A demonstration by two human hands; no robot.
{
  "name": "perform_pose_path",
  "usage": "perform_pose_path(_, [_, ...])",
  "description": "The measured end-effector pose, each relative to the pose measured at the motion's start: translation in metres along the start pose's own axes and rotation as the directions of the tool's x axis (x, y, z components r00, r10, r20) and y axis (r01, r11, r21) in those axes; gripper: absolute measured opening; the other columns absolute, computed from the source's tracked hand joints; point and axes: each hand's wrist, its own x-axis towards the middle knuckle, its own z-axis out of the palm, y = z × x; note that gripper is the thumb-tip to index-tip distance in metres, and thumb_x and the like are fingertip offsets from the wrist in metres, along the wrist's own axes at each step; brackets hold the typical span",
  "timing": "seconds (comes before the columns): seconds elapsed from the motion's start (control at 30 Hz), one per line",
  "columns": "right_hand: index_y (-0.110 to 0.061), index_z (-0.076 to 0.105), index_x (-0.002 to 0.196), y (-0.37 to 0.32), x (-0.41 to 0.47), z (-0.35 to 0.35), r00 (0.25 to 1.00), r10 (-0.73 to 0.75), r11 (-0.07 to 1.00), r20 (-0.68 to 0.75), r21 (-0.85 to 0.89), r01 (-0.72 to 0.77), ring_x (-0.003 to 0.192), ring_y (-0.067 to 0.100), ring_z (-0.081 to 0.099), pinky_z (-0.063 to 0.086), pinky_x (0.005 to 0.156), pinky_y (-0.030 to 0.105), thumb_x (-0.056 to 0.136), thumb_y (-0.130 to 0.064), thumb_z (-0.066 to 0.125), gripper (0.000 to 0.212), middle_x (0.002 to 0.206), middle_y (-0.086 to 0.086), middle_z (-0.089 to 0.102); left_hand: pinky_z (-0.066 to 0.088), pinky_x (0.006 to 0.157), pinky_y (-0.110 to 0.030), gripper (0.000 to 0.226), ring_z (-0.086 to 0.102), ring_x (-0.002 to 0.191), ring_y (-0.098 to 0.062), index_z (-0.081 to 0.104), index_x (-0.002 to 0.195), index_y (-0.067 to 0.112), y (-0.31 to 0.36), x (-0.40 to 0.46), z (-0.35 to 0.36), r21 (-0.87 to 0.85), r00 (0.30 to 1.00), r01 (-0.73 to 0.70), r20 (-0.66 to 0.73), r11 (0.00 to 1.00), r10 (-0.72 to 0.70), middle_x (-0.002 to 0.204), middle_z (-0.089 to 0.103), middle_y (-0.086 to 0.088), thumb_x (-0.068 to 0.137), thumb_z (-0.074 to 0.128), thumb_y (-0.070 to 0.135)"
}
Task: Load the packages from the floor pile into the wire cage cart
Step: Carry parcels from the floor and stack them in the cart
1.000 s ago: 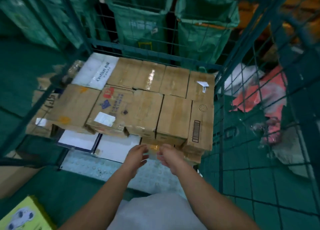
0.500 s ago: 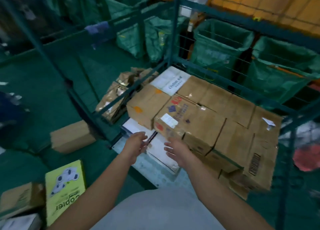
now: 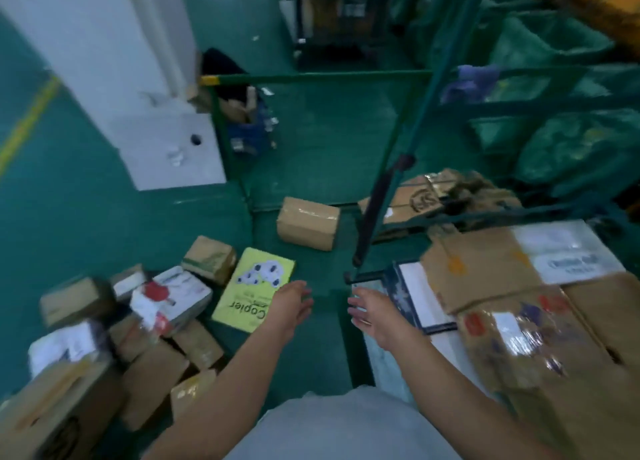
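Hovering empty hands, left [image 3: 289,305], right [image 3: 372,316], floor pile [image 3: 145,321] beside

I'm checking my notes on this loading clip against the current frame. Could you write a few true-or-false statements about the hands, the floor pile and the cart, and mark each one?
1. Both hands are empty. True: the left hand and the right hand hold nothing, fingers relaxed.
2. The flat yellow copier-paper package is already in the cart. False: it lies on the green floor, just beyond the left hand.
3. Brown cardboard boxes are stacked in the wire cage cart. True.
4. The floor pile is gone. False: several brown and white parcels remain on the floor at left.
5. The taped brown box rests on top of the yellow package. False: it sits apart, farther away on the floor.
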Motion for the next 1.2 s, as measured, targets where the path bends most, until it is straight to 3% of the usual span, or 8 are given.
perform_pose_path(0.1, [-0.019,0.059,0.117,-0.013,0.014,0.045,0.997,-0.009,0.993,0.071,-0.120,0.018,0.084,0.018,0.061,0.052,0.075,0.030,0.104,-0.030,0.056,0.017,0.103,0.003,0.065,0.052,0.089,-0.033,0.024,0.066,0.106,-0.019,0.060,0.126,0.016,0.009,0.004,-0.039,-0.119,0.995,0.001,-0.097,0.993,-0.012,0.121,0.067,-0.002,0.106,0.049,0.023])
perform_pose_path(0.3, [-0.022,0.060,0.119,-0.036,0.041,0.113,0.979,0.042,0.947,0.200,-0.321,0.025,0.093,0.020,0.065,0.056,0.083,0.033,0.104,-0.031,0.056,0.018,0.117,0.006,0.067,0.054,0.091,-0.036,0.026,0.066,0.112,-0.024,0.062,0.127,0.014,0.020,0.020,-0.094,-0.325,0.969,-0.012,-0.239,0.946,-0.070,0.122,0.068,-0.005,0.105,0.052,0.023])
perform_pose_path(0.37, [-0.020,0.060,0.122,-0.047,0.056,0.132,0.968,0.062,0.921,0.243,-0.388,0.038,0.092,0.020,0.064,0.056,0.079,0.031,0.104,-0.031,0.056,0.021,0.119,0.008,0.067,0.056,0.092,-0.035,0.024,0.068,0.106,-0.022,0.062,0.125,0.014,0.027,0.029,-0.103,-0.387,0.955,-0.032,-0.284,0.922,-0.086,0.119,0.070,-0.005,0.105,0.052,0.022])
perform_pose_path(0.47, [-0.019,0.060,0.122,-0.067,0.079,0.153,0.952,0.098,0.887,0.289,-0.459,0.048,0.090,0.019,0.064,0.055,0.074,0.030,0.104,-0.031,0.057,0.022,0.118,0.008,0.067,0.056,0.080,-0.031,0.021,0.068,0.092,-0.018,0.062,0.123,0.014,0.044,0.044,-0.110,-0.448,0.932,-0.065,-0.346,0.892,-0.106,0.115,0.070,-0.004,0.106,0.050,0.018])
perform_pose_path(0.7, [-0.018,0.060,0.122,-0.136,0.135,0.197,0.913,0.169,0.863,0.372,-0.503,0.045,0.094,0.019,0.065,0.053,0.073,0.030,0.104,-0.030,0.053,0.023,0.116,0.005,0.067,0.055,0.096,-0.037,0.017,0.066,0.096,-0.018,0.062,0.117,0.017,0.097,0.078,-0.103,-0.455,0.887,-0.101,-0.443,0.885,-0.127,0.113,0.069,-0.004,0.105,0.050,0.015])
perform_pose_path(0.93, [-0.019,0.059,0.117,-0.175,0.180,0.213,0.881,0.263,0.832,0.393,-0.555,0.000,0.091,0.018,0.061,0.053,0.079,0.030,0.106,-0.029,0.051,0.017,0.110,0.004,0.065,0.054,0.102,-0.040,0.017,0.068,0.099,-0.018,0.061,0.120,0.016,0.126,0.116,-0.077,-0.496,0.872,-0.043,-0.442,0.867,-0.210,0.114,0.070,-0.005,0.106,0.052,0.018])
perform_pose_path(1.1, [-0.021,0.059,0.106,-0.188,0.207,0.218,0.873,0.313,0.801,0.373,-0.598,-0.032,0.092,0.018,0.060,0.053,0.079,0.029,0.106,-0.029,0.052,0.011,0.109,0.004,0.064,0.055,0.092,-0.037,0.020,0.067,0.106,-0.021,0.060,0.124,0.015,0.133,0.132,-0.075,-0.506,0.855,-0.010,-0.452,0.862,-0.256,0.117,0.070,-0.004,0.106,0.053,0.020])
perform_pose_path(1.2, [-0.021,0.059,0.109,-0.199,0.221,0.229,0.881,0.307,0.797,0.359,-0.604,-0.032,0.093,0.018,0.061,0.053,0.077,0.028,0.106,-0.028,0.051,0.011,0.112,0.005,0.065,0.053,0.101,-0.041,0.019,0.067,0.101,-0.020,0.061,0.123,0.015,0.146,0.147,-0.082,-0.525,0.846,-0.008,-0.457,0.851,-0.274,0.116,0.070,-0.005,0.106,0.052,0.017])
